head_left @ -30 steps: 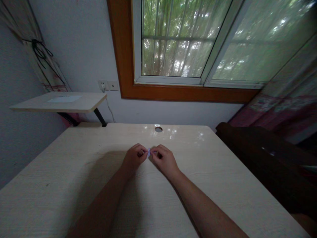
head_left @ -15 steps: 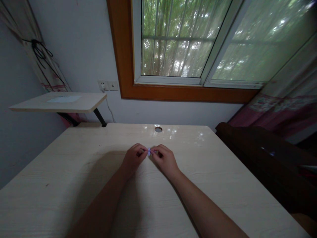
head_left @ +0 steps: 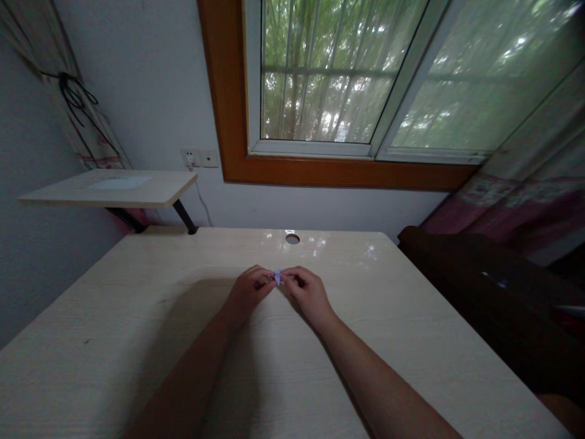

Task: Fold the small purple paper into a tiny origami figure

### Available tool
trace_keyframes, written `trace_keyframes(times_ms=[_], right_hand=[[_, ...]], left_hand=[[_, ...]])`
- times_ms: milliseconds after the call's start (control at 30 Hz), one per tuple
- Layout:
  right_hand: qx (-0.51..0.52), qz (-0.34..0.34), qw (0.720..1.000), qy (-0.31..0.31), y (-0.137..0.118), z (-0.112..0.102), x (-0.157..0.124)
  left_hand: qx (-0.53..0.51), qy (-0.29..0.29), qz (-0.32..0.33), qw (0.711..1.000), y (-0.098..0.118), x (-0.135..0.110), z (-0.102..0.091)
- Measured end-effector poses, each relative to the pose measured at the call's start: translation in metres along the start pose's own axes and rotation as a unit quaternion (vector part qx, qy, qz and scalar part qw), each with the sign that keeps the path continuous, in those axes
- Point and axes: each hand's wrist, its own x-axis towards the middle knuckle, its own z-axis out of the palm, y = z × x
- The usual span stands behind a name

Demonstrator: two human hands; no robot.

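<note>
A small light-purple piece (head_left: pixel 277 277), perhaps folded paper, shows between my fingertips; it is too small to tell its kind. My left hand (head_left: pixel 250 291) pinches it from the left side, thumb and forefinger together. From the right, my right hand (head_left: pixel 307 291) grips it in the same kind of pinch. Both hands are over the far middle part of the pale wooden desk (head_left: pixel 365 341). Much of the piece is hidden by the fingers.
A raised shelf (head_left: pixel 169 194) on black legs stands at the desk's back left, with a white sheet (head_left: pixel 119 182) on it. Behind the hands is a round cable hole (head_left: pixel 292 239). Dark brown furniture (head_left: pixel 484 292) adjoins the right edge. The window (head_left: pixel 329 79) is beyond.
The purple piece has shifted slightly right and more of it shows between the fingertips. Both hands have moved a little to the right, still pinching it.
</note>
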Motion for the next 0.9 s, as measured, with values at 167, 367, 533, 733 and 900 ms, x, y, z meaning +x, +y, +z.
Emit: trace_keyframes(times_ms=[167, 367, 533, 733, 900], right_hand=[[-0.014, -0.035, 0.999, -0.018, -0.0044, -0.001, 0.0004], [-0.026, -0.053, 0.998, -0.031, -0.0079, -0.0013, 0.0008], [-0.008, -0.031, 0.999, -0.024, -0.0058, 0.0012, 0.0002], [0.004, -0.019, 0.999, -0.041, -0.0043, 0.0028, -0.0009], [-0.028, -0.039, 0.998, -0.051, -0.0076, 0.0, 0.0003]], left_hand=[[-0.005, -0.003, 0.003, 1.0, 0.0034, 0.0002, -0.0048], [-0.036, 0.002, -0.023, 0.999, 0.003, -0.0011, -0.006], [-0.043, 0.021, -0.027, 0.998, 0.0011, -0.0011, -0.0057], [-0.052, 0.023, -0.025, 0.998, -0.0002, -0.0021, -0.0063], [-0.05, 0.017, -0.025, 0.998, 0.0051, -0.0015, -0.0077]])
